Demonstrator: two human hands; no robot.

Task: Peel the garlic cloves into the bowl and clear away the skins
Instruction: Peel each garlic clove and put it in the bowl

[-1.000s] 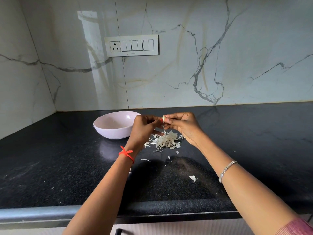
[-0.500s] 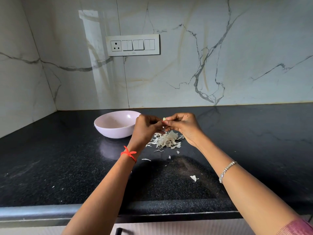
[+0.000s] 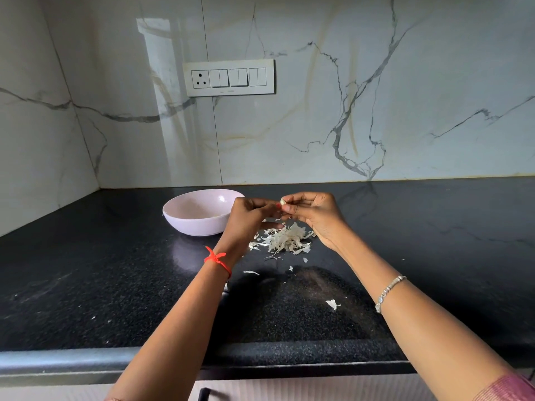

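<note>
Between the two hands, a garlic clove [image 3: 283, 201] was pinched: the right hand [image 3: 314, 215] held it in curled thumb and fingertips, and the left hand [image 3: 247, 219] nipped it with curled fingers from the other side. Just below both hands lay the pile of skins [image 3: 285, 240] on the counter [image 3: 86, 285]. The bowl [image 3: 185, 224] sat just left of the left hand.

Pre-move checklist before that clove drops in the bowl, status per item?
1. Grip on clove: ok, right hand and left hand pinch it.
2. Peel fully off: cannot tell, too small.
3. Upright bowl, mouth free: ok.
4. Skins cleared: not ok, pile on counter beneath the hands.
5. Stray scrap nearer the front edge: not ok.
</note>
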